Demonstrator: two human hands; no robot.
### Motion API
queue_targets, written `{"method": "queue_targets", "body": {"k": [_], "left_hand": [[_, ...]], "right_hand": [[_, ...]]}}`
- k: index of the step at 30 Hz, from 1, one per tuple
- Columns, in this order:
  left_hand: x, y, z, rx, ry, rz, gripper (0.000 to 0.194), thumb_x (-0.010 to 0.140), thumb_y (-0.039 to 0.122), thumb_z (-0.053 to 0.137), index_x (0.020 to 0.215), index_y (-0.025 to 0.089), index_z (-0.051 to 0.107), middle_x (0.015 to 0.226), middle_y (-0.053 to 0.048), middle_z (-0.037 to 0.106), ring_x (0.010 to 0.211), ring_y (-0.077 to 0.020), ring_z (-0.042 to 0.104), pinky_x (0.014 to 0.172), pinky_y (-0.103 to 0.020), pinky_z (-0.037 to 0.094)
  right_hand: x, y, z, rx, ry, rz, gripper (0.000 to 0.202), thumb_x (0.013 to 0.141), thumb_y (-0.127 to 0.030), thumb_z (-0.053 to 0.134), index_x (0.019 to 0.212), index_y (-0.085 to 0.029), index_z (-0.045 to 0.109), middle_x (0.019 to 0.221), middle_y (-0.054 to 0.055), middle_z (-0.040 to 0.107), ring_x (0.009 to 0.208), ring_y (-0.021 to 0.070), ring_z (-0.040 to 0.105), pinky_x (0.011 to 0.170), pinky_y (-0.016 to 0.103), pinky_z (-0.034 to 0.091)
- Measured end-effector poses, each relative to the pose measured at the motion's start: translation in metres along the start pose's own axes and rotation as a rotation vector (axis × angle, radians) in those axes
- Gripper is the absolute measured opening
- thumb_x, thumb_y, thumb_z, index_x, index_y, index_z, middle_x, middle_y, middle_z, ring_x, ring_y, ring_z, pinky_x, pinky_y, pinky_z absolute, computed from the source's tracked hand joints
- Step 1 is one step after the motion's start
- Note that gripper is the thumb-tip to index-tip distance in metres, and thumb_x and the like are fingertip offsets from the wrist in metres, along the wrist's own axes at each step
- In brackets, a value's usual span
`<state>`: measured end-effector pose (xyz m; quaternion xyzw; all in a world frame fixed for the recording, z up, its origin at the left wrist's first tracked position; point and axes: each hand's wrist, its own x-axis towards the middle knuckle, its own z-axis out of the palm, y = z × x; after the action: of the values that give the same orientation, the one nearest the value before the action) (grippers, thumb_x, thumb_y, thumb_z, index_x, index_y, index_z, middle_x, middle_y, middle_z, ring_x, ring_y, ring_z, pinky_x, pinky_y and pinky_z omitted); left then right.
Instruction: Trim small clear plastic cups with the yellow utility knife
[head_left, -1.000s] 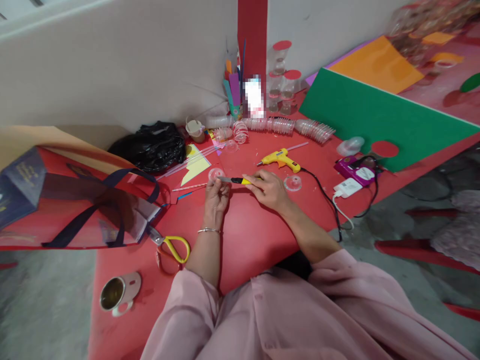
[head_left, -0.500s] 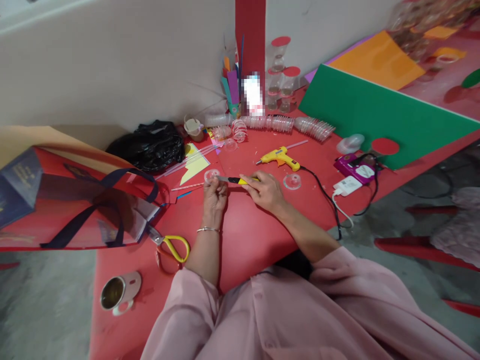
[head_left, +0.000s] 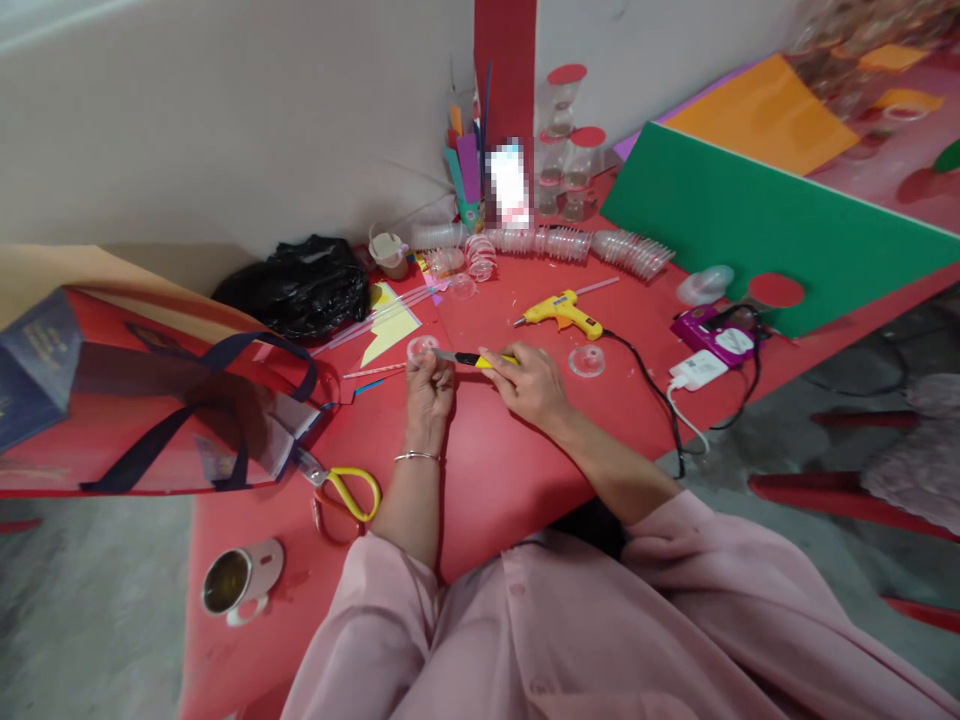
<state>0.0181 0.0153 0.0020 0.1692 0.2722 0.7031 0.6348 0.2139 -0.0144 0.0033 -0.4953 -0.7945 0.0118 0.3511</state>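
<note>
My right grip (head_left: 529, 386) is clasping a yellow-handled cutter (head_left: 469, 360), its blade (head_left: 445, 355) pointing toward my left grip (head_left: 430, 392), which is pinching a clear plastic disc (head_left: 422, 345) over the worktop (head_left: 502, 460), apparently steadying it against the blade.

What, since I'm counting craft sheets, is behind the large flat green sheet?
Past the upper edge of the green sheet show a flat orange sheet, a purple strip beyond it, and blurred clear plastic items farther back. Whatever the green sheet covers cannot be seen.

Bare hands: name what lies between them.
In the head view, a slim yellow-and-black knife, held in the right hand, grey blade toward the left hand.
</note>
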Motion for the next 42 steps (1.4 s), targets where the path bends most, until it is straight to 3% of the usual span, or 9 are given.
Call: {"method": "queue_targets", "body": {"k": [7, 19, 26, 34, 38, 42], "left_hand": [[0.001, -0.002, -0.002, -0.044, -0.035, 0.004, 0.039, 0.072, 0.012, 0.092, 0.073, 0.018, 0.052, 0.059, 0.009, 0.043, 0.050, -0.0029, 0.038, 0.045, -0.013, 0.032], [0.005, -0.002, -0.005, -0.013, 0.008, 0.006, 0.034, 0.077, 0.016, 0.090, 0.072, 0.018, 0.056, 0.060, 0.008, 0.045, 0.049, -0.0025, 0.036, 0.048, -0.014, 0.034], [0.004, -0.003, -0.005, -0.043, -0.029, -0.015, 0.028, 0.078, 0.015, 0.088, 0.078, 0.018, 0.061, 0.071, 0.005, 0.057, 0.052, -0.0022, 0.040, 0.047, -0.013, 0.035], [0.004, -0.002, -0.004, 0.057, -0.009, -0.006, 0.030, 0.082, 0.019, 0.086, 0.075, 0.018, 0.057, 0.067, 0.006, 0.054, 0.050, -0.0030, 0.034, 0.045, -0.015, 0.031], [0.003, -0.001, -0.003, 0.141, -0.032, 0.058, 0.034, 0.073, 0.020, 0.092, 0.078, 0.019, 0.058, 0.069, 0.006, 0.057, 0.051, -0.0027, 0.040, 0.049, -0.016, 0.036], [0.003, 0.000, -0.002, 0.180, -0.033, 0.089, 0.047, 0.058, 0.013, 0.098, 0.090, 0.022, 0.064, 0.084, 0.005, 0.066, 0.064, -0.0053, 0.058, 0.061, -0.018, 0.047]], "right_hand": [[0.000, 0.000, 0.001, 0.029, 0.011, 0.019, 0.038, 0.106, -0.042, 0.053, 0.139, -0.033, 0.067, 0.104, 0.007, 0.068, 0.092, 0.0196, 0.058, 0.080, 0.033, 0.041], [0.000, 0.002, 0.001, 0.163, -0.009, 0.079, 0.038, 0.105, -0.047, 0.052, 0.136, -0.032, 0.070, 0.100, 0.005, 0.068, 0.086, 0.0170, 0.060, 0.080, 0.030, 0.047], [0.001, 0.003, -0.001, 0.170, 0.013, 0.081, 0.038, 0.105, -0.046, 0.053, 0.136, -0.032, 0.070, 0.099, 0.005, 0.068, 0.087, 0.0172, 0.061, 0.082, 0.031, 0.048], [0.000, 0.006, -0.003, 0.169, -0.024, 0.085, 0.038, 0.105, -0.046, 0.052, 0.137, -0.032, 0.069, 0.100, 0.006, 0.068, 0.086, 0.0177, 0.059, 0.081, 0.031, 0.047], [0.002, 0.008, -0.007, 0.143, -0.029, 0.087, 0.039, 0.105, -0.047, 0.051, 0.135, -0.031, 0.070, 0.098, 0.006, 0.067, 0.085, 0.0177, 0.059, 0.079, 0.031, 0.045], [0.003, 0.009, -0.010, 0.117, -0.033, 0.093, 0.040, 0.106, -0.048, 0.050, 0.133, -0.030, 0.072, 0.097, 0.007, 0.067, 0.086, 0.0185, 0.058, 0.078, 0.032, 0.044]]}}
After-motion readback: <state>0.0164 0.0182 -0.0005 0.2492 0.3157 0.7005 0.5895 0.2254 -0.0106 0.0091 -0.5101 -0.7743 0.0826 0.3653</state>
